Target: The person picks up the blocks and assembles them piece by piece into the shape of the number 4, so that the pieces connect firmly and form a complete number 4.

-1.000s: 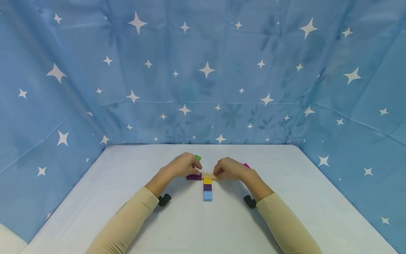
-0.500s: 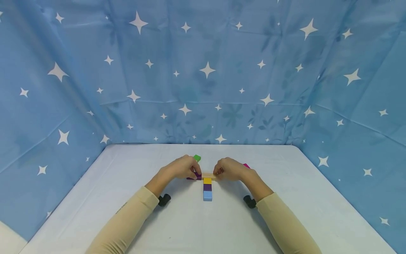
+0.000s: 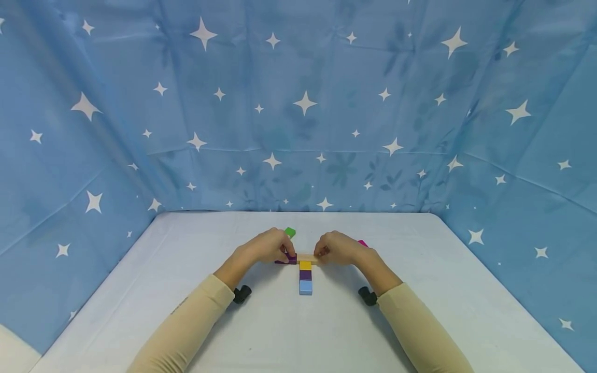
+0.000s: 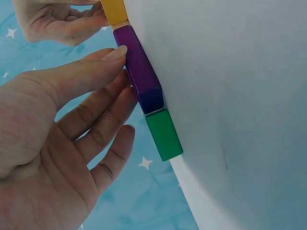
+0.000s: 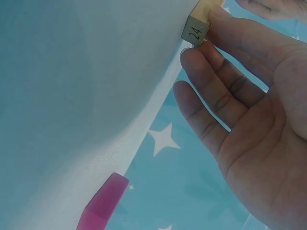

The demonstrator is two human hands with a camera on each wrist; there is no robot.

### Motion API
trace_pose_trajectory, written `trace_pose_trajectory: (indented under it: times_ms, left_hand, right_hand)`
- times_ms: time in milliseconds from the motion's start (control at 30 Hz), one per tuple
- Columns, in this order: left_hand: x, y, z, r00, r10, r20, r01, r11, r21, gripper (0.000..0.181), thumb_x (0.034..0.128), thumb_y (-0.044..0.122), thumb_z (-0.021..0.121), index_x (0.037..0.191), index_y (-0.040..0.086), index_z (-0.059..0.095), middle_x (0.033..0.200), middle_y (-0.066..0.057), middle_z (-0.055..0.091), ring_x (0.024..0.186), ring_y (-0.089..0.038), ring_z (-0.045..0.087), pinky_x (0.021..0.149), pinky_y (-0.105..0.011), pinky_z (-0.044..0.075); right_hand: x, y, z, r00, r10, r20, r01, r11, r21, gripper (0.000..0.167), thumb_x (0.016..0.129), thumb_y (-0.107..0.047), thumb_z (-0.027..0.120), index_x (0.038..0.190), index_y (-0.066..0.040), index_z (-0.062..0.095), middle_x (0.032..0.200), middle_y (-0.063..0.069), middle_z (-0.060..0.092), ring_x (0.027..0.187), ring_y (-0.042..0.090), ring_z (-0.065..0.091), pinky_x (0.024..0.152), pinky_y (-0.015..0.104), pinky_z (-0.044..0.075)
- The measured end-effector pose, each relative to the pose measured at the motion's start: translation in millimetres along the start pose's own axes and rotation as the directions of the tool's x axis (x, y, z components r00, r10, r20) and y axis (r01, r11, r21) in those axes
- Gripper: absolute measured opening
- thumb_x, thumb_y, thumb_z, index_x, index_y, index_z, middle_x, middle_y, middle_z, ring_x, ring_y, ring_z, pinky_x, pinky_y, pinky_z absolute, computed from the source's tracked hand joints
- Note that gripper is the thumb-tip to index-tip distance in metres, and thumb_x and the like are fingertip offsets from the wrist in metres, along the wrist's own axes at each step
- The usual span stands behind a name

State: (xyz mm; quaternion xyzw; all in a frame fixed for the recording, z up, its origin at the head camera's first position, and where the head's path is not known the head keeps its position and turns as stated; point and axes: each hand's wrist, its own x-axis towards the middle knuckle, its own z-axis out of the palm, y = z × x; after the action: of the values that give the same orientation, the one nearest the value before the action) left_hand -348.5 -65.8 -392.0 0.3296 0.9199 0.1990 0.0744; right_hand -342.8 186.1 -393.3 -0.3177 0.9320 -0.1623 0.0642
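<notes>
My left hand (image 3: 270, 246) pinches a long purple block (image 4: 136, 60) between thumb and fingers, flat on the table. One end of this block meets a plain wooden block (image 3: 305, 257). At the wooden block's other end, marked "24" in the right wrist view, my right hand (image 3: 339, 248) holds it with thumb and fingertips. A yellow block (image 3: 305, 266), a small purple block (image 3: 305, 275) and a light blue block (image 3: 305, 287) run in a column from the wooden block towards me. The fingers partly cover both long blocks.
Behind my left hand lies a green block (image 3: 290, 232). A pink block (image 5: 103, 203) lies beyond my right hand. Dark wrist-worn devices (image 3: 242, 293) show beside both forearms. A blue star-patterned curtain (image 3: 298, 129) encloses the white table (image 3: 298, 331) at the back and sides.
My left hand has come down slightly, and its thumb and fingers have closed on the long purple block. The right hand and the column of blocks have stayed put.
</notes>
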Motion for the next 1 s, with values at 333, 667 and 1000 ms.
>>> trace_pose_trajectory:
  times_ms: [333,667,1000]
  left_hand:
    - [2.2,-0.9,1.4,1.0,0.022,-0.006,-0.022,0.999,0.025,0.016,0.0882,0.007,0.082,0.099,0.018,0.085,0.095,0.008,0.079,0.081,-0.006,0.062,0.078,-0.027,0.055]
    - [2.5,-2.0,1.8,1.0,0.003,-0.004,-0.003,1.0,0.01,0.015,0.0885,0.007,0.082,0.098,0.019,0.084,0.092,0.01,0.077,0.081,-0.008,0.061,0.076,-0.027,0.054]
    - [2.0,-1.7,0.8,1.0,0.003,0.001,-0.003,1.0,0.014,0.015,0.0884,0.007,0.082,0.098,0.018,0.085,0.094,0.009,0.078,0.081,-0.007,0.061,0.077,-0.027,0.055]
  right_hand:
    - [-0.6,-1,-2,1.0,0.022,0.012,-0.022,1.0,-0.014,0.022,0.091,-0.014,0.081,0.112,-0.012,0.079,0.088,-0.008,0.07,0.082,0.011,0.058,0.081,0.029,0.054]
    - [-2.0,3,-8,0.999,0.038,-0.017,-0.038,0.999,-0.01,0.026,0.093,-0.018,0.079,0.118,-0.01,0.078,0.094,-0.005,0.072,0.084,0.011,0.059,0.078,0.029,0.054]
    - [-3.5,10,-12,0.998,0.055,-0.029,-0.054,0.998,0.037,0.04,0.093,-0.022,0.079,0.131,-0.009,0.072,0.103,0.0,0.073,0.084,0.012,0.06,0.075,0.028,0.053]
